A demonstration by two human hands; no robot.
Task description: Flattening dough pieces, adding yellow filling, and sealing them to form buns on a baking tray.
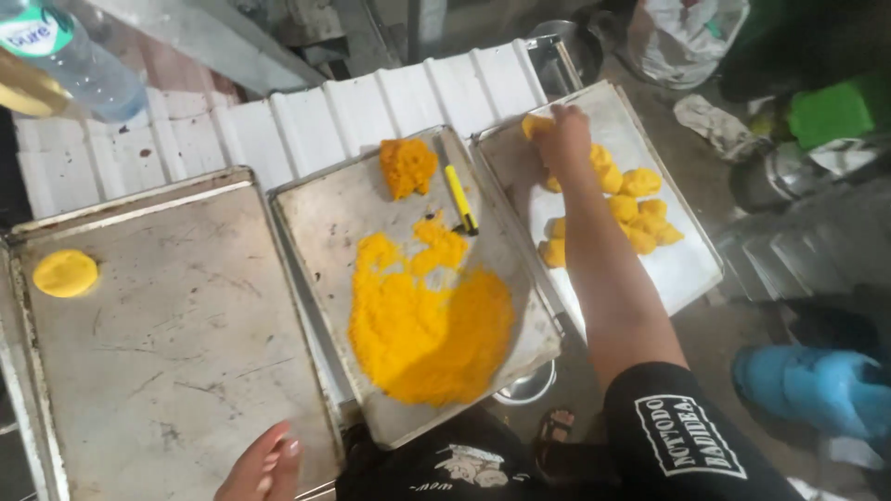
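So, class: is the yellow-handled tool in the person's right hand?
No: the yellow-handled tool lies on the middle tray, while the right hand reaches the dough pieces.

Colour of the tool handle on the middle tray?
Yellow handle, clearest in the head view.

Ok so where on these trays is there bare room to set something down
The left tray is nearly all bare: only a yellow disc in its far left corner, and the left hand at its near edge. The middle tray is crowded with yellow crumbs. The right tray has bare room nearest you, beyond the dough pieces.
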